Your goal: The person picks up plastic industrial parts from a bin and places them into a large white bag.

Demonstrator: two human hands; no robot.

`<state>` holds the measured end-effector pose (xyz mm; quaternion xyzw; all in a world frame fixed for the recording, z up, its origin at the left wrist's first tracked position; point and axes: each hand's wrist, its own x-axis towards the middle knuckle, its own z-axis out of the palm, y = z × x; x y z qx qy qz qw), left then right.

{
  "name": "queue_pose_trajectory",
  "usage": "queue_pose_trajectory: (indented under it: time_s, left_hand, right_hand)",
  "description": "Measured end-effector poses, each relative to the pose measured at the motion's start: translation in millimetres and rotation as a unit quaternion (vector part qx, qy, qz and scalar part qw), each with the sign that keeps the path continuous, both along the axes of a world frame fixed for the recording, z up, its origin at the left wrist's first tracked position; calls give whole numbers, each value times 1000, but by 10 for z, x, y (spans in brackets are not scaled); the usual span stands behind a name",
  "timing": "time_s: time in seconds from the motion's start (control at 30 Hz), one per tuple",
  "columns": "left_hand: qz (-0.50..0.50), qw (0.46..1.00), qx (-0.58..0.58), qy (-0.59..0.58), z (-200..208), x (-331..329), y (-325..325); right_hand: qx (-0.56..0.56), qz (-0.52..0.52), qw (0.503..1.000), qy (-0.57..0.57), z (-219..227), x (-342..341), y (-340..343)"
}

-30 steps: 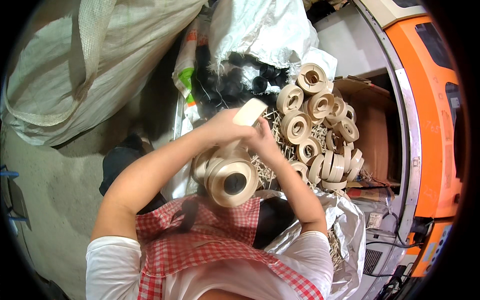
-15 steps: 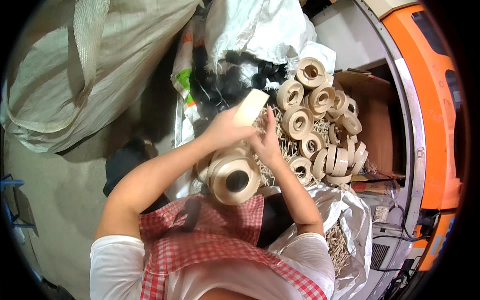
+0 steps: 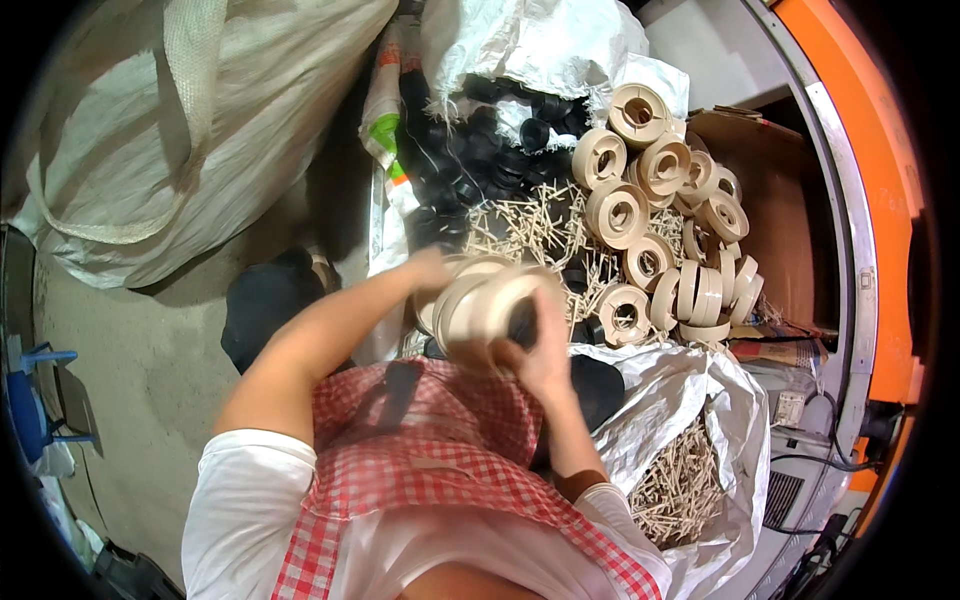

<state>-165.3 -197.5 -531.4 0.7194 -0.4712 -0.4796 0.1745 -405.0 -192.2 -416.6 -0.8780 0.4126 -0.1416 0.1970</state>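
Observation:
Several cream plastic rings (image 3: 468, 318) lie bunched together over my lap, blurred by motion. My right hand (image 3: 541, 352) is closed round the near ring's right side, with fingers at its dark centre hole. At the bunch's far left edge is my left hand (image 3: 428, 272); it is smeared, so its grip on a ring does not show. Just beyond the hands, small cream plastic pegs (image 3: 535, 225) are strewn on the work surface. Black round plastic caps (image 3: 490, 150) are heaped behind them.
More cream rings (image 3: 617, 215) are piled to the right, beside a cardboard box (image 3: 765, 215). A white sack of pegs (image 3: 680, 485) stands open at my near right. A white woven sack (image 3: 525, 45) is at the back; a big bag (image 3: 110, 130) fills the far left. Orange machinery (image 3: 850, 100) borders the right.
Both hands have come down from holding one ring raised above the pegs to the bunched rings over my lap. The whole view has shifted slightly, showing more of the sack of pegs.

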Motion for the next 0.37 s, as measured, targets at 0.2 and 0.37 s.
queue_pose_trajectory:
  time_s: [0.2, 0.37]
  left_hand:
    - [108, 929, 71, 347, -241, -217, 110]
    - [203, 914, -57, 348, -167, -450, 402]
  right_hand:
    - [-13, -96, 995, -20, -525, -513, 80]
    - [84, -111, 980, -145, -919, -851, -58]
